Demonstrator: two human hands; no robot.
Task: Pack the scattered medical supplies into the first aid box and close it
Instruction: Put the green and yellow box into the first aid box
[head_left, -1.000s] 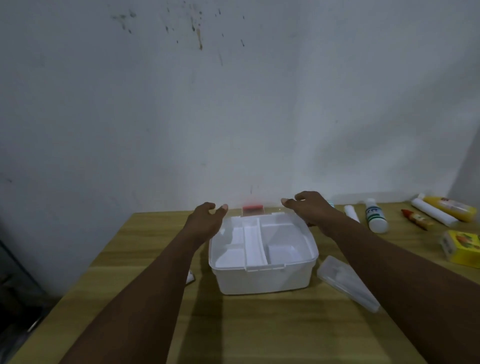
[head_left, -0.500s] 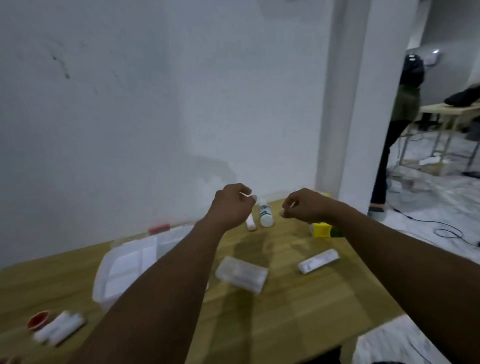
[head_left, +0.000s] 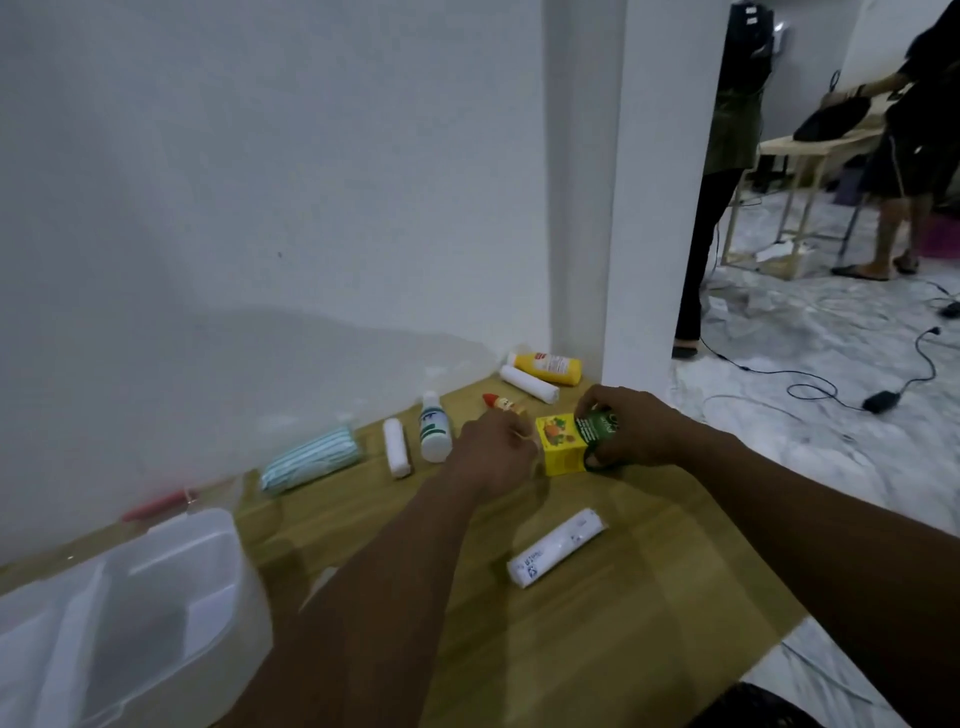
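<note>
The white first aid box (head_left: 130, 597) stands open at the lower left, its divided tray showing. My right hand (head_left: 623, 428) grips a green item (head_left: 600, 428) pressed against a yellow carton (head_left: 561, 447) on the table. My left hand (head_left: 493, 449) is curled right beside the carton's left side; whether it touches the carton I cannot tell. Scattered supplies lie around: a striped mask pack (head_left: 310, 457), a white roll (head_left: 396, 448), a white bottle (head_left: 434, 427), a red tube (head_left: 501, 402), another white roll (head_left: 529, 383), a yellow bottle (head_left: 545, 366) and a white packet (head_left: 557, 546).
The wooden table (head_left: 597, 623) ends at the right, with marbled floor and cables beyond. A white wall and pillar (head_left: 660, 208) stand behind. Two people stand by another table (head_left: 821, 140) at the far right.
My view has swung right from the box to the supplies. Both hands moved from the box rim across the table to the yellow carton, and my right hand took hold of the green item.
</note>
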